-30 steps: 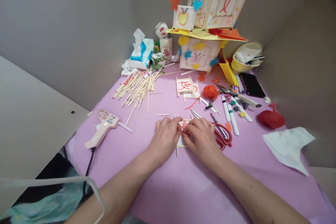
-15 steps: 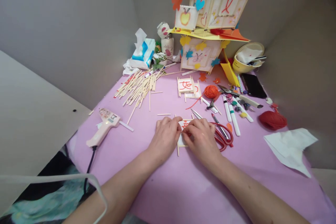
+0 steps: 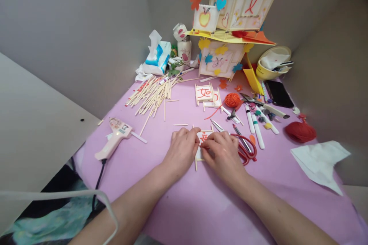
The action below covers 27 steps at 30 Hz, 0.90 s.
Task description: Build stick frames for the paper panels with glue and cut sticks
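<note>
A small white paper panel in a frame of wooden sticks lies flat before me, with red strokes on its upper part. My left hand rests over its left edge, fingers curled and thumb against the frame. From the right, my right hand covers much of the panel, its thumb and forefinger pinched close to the red strokes. Whatever sits in that pinch is too small to make out. Red-handled scissors lie partly beneath my right hand. Beyond are two similar framed panels and a ball of red yarn.
A pink glue gun lies left, near a heap of wooden sticks. Several markers, pliers and dark red yarn lie right, with a white tissue. A decorated paper lantern stands behind.
My right hand has shifted slightly down and right, showing more of the red strokes. My left hand stays in place on the panel. The whole view has moved very slightly.
</note>
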Available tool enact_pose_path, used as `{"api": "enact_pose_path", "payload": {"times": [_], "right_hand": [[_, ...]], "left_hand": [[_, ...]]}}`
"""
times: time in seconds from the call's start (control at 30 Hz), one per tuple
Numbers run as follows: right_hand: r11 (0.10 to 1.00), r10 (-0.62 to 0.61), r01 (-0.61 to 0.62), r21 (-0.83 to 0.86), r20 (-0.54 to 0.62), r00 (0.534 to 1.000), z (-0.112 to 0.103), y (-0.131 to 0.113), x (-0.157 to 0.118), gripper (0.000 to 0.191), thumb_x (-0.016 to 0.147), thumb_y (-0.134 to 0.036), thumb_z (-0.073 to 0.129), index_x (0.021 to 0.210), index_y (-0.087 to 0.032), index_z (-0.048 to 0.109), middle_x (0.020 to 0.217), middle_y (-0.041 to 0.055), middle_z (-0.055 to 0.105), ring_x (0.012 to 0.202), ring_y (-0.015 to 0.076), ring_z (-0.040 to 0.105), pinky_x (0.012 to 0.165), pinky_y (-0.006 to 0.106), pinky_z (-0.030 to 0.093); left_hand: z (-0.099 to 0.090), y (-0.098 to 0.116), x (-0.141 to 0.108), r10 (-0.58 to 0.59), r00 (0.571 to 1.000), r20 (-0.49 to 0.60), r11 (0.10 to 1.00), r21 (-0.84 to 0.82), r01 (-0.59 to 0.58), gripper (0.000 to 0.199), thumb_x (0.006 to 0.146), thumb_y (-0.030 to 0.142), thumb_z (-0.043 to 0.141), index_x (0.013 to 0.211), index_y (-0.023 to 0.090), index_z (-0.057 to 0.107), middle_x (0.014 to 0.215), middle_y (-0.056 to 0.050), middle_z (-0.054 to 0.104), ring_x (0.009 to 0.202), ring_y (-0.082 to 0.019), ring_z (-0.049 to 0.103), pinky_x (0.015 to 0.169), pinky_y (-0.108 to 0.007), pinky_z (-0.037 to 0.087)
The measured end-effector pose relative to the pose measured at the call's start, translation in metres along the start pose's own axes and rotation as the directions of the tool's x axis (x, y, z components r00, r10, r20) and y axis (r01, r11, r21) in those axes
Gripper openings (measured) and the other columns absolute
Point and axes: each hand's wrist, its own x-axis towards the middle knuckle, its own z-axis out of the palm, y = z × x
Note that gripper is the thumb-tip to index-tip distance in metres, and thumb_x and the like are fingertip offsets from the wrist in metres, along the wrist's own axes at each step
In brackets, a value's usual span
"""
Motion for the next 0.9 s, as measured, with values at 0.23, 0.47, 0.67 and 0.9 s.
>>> {"api": "enact_pose_path", "payload": {"times": [0.23,0.47,0.67,0.9], "right_hand": [[0.998,0.033,-0.029,0.053,-0.078,0.996,-0.012,0.010,-0.003,0.009,0.080,-0.018,0.060,0.082,-0.024,0.066,0.090,0.0015,0.062,0.091,0.0197,0.048,0.079,0.036,0.026],[0.996,0.056,-0.040,0.086,-0.197,0.979,-0.018,0.022,-0.002,0.009,0.083,-0.021,0.057,0.084,-0.024,0.065,0.089,0.0021,0.062,0.094,0.0205,0.048,0.081,0.037,0.026],[0.996,0.063,-0.046,0.076,-0.242,0.968,-0.015,0.030,0.001,0.009,0.083,-0.021,0.057,0.083,-0.023,0.065,0.089,0.0020,0.062,0.094,0.0195,0.048,0.083,0.037,0.025],[0.997,0.038,-0.023,0.071,-0.213,0.976,-0.012,0.027,-0.001,0.011,0.083,-0.020,0.055,0.084,-0.022,0.065,0.090,0.0024,0.061,0.093,0.0192,0.046,0.082,0.036,0.026]], "left_hand": [[-0.002,0.001,0.000,-0.005,1.000,0.005,0.999,-0.035,0.005,0.033,0.086,0.017,0.051,0.118,0.022,0.047,0.096,-0.002,0.066,0.098,-0.022,0.051,0.087,-0.040,0.035],[-0.007,-0.003,-0.002,0.005,0.989,-0.145,0.997,-0.070,-0.016,0.033,0.083,0.008,0.046,0.113,0.021,0.050,0.099,-0.002,0.067,0.102,-0.020,0.050,0.088,-0.037,0.035],[-0.008,-0.005,-0.007,0.033,0.986,-0.164,0.998,-0.046,-0.041,0.034,0.078,0.005,0.042,0.105,0.022,0.054,0.087,0.000,0.069,0.095,-0.020,0.053,0.085,-0.037,0.033],[-0.004,-0.003,-0.006,0.035,0.992,-0.125,0.999,-0.029,-0.039,0.034,0.078,0.006,0.041,0.105,0.022,0.054,0.084,0.001,0.071,0.096,-0.020,0.055,0.087,-0.038,0.032]]}}
